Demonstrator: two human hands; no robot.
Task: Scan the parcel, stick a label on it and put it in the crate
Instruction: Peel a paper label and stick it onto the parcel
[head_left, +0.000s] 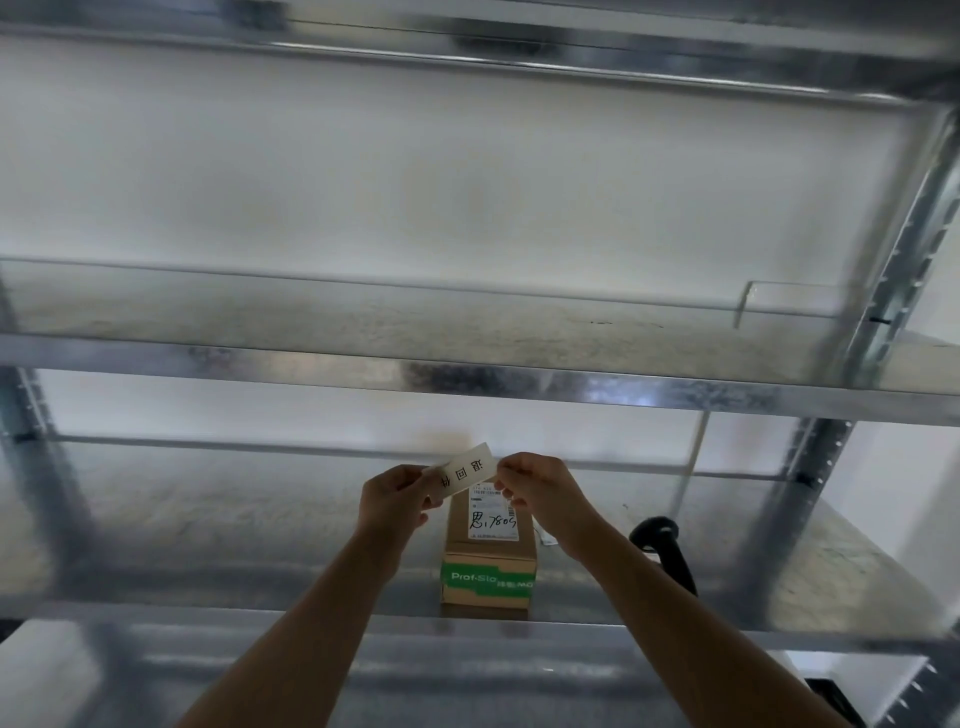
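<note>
1. The left hand (395, 501) and the right hand (540, 486) are raised together over the box (488, 566). Each one pinches one end of the label (465, 473) between thumb and fingers.
2. The label is a white strip with black characters. It is tilted, with the right end higher, and it is held in the air above the far end of the box, not touching it.
3. The box is brown cardboard with a green band on the near face and a white shipping sticker (493, 514) with handwriting on top. It stands on the lower shelf (208, 525), with its near face close to the front edge of the shelf.
4. A black scanner (667, 551) lies on the same shelf just beside the box, to the right, partly behind the right forearm.
5. To the left of the box the shelf is open up to the left post. To the right the room ends at the right post (795, 509).
6. The upper shelf (363, 312) has a metal front edge, which passes above the hands and well apart from them.
7. No crate shows in the view.
</note>
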